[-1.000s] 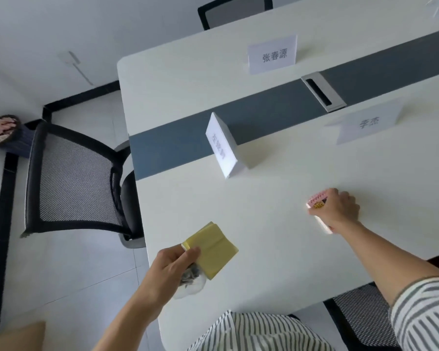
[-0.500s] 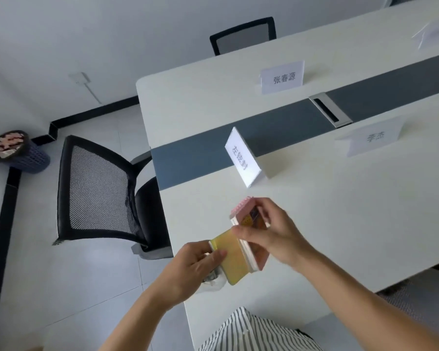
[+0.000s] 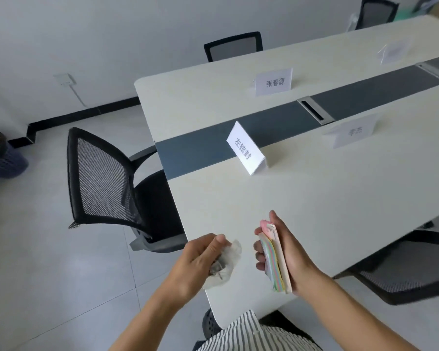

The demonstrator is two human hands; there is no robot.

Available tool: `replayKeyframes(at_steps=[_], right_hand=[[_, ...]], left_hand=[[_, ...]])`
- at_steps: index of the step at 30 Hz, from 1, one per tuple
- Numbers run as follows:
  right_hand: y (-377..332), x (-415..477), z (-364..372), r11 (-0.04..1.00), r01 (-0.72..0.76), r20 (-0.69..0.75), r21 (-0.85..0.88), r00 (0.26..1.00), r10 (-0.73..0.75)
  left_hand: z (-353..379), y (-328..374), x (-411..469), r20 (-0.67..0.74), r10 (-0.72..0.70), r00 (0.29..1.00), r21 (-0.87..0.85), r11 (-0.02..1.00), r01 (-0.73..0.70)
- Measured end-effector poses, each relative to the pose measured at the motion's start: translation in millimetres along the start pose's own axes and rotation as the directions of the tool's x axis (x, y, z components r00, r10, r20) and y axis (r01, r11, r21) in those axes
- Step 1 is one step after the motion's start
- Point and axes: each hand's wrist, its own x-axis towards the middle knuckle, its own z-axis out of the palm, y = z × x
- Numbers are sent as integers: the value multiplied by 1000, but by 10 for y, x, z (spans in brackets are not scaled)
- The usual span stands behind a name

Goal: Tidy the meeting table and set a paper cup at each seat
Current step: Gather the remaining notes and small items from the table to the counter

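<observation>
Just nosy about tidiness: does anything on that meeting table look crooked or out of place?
The nearest name card sits skewed, turned diagonally towards the end of the table, while the far name card and the right name card stand square to the long edges. Nothing looks spilled or damaged.

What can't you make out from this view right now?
All in the head view:
- What is in the bag: the left hand covers most of it, and only dark bits show.
- The pads in the right hand: edge-on, faces unseen.
- The far card: blurred, unreadable.
- The bin: cut off by the left edge.
</observation>
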Motion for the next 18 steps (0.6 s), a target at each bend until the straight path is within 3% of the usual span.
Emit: replayKeyframes(at_steps=[3, 9, 18], right_hand=[[201, -246, -195, 991, -36, -14, 126, 999, 38], [703, -835, -877, 972, 66, -177, 226, 984, -26], [1673, -2067, -2172, 898, 198, -502, 393, 864, 29]], left_hand=[[4, -139, -100, -24, -73, 997, -45, 996, 71], [382, -284, -268, 79, -168, 983, 2, 986, 169], [1738, -225, -688, 261, -225, 939, 150, 970, 191]])
